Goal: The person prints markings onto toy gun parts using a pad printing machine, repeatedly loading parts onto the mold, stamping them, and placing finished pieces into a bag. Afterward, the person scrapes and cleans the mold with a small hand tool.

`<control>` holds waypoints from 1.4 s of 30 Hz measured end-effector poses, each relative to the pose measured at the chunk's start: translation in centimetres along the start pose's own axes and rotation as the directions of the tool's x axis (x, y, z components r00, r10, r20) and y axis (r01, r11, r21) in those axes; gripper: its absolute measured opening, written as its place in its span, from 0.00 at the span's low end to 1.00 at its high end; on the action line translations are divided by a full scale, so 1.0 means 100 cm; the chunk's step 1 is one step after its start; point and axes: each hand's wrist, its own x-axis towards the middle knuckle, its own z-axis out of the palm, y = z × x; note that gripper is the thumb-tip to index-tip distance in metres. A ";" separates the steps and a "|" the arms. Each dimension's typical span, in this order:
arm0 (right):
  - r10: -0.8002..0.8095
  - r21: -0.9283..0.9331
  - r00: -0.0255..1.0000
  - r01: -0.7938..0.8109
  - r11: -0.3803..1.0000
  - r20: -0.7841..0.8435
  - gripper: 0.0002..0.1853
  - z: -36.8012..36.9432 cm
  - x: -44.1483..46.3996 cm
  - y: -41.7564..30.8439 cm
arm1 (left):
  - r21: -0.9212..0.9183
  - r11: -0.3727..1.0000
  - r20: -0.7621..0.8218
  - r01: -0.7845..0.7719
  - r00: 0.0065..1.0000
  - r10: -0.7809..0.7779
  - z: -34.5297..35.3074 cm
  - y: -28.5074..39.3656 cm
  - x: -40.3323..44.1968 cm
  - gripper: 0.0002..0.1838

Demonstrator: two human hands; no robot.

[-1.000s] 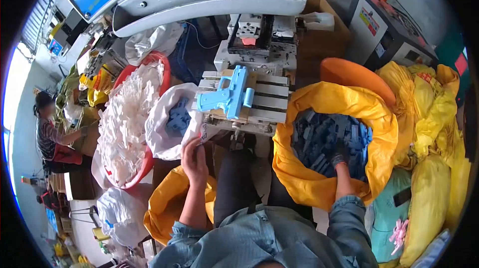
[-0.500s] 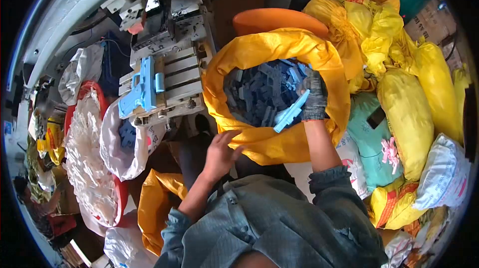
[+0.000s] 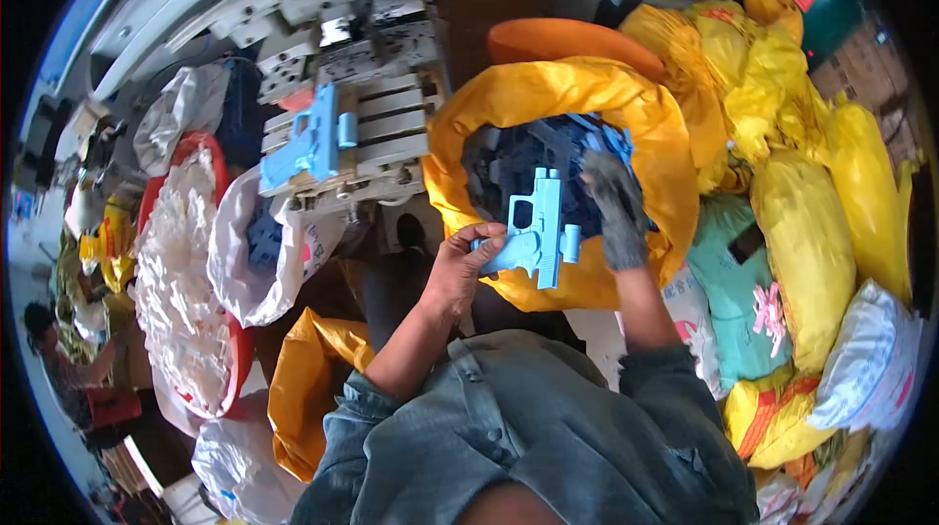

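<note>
Head view, items as they lie:

- Item, one light blue toy pistol [image 3: 550, 222]: in your left hand [image 3: 456, 276], gripped at the handle between thumb and fingers. It is in front of your torso, over the near part of the orange-yellow bag [image 3: 548, 87]. Its long axis runs away from you, muzzle end outward, rear end toward your shirt [image 3: 460, 417]; the handle slants left, into your bare fingers. A short blue cylinder [image 3: 571, 243] sits at its right side, toward your other hand.
- Item, your right hand [image 3: 618, 214], in a grey glove: fingers extended and loosely open, no held thing showing. It lies right of the toy pistol, apart from it, over the right part of the bag's mouth, near the blue pieces [image 3: 533, 149] inside. Of the two, your left is the nearer, being in contact.
- Item, a second blue pistol [image 3: 315, 142]: on the slatted platform [image 3: 391, 124], beyond and left of your left hand, well apart from both hands.
- Item, one white bag [image 3: 235, 276]: below that platform's left side, with blue pieces inside.
- Item, one orange disc [image 3: 577, 44]: just behind the orange-yellow bag.
</note>
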 end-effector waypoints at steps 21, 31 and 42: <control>-0.337 -0.217 0.629 0.638 0.739 0.701 0.21 0.042 -0.035 -0.009 | -0.049 0.996 -0.252 -0.076 0.966 0.062 -0.043 0.031 -0.061 0.17; 0.172 0.860 0.915 -0.402 0.314 0.365 0.21 -0.009 -0.006 0.043 | 0.797 0.416 -0.260 -0.437 0.372 0.891 -0.115 0.100 -0.048 0.06; 0.140 0.806 0.870 -0.492 0.330 0.473 0.21 0.018 -0.015 0.048 | 0.971 -0.240 0.232 -0.004 0.274 0.933 -0.137 0.191 0.017 0.12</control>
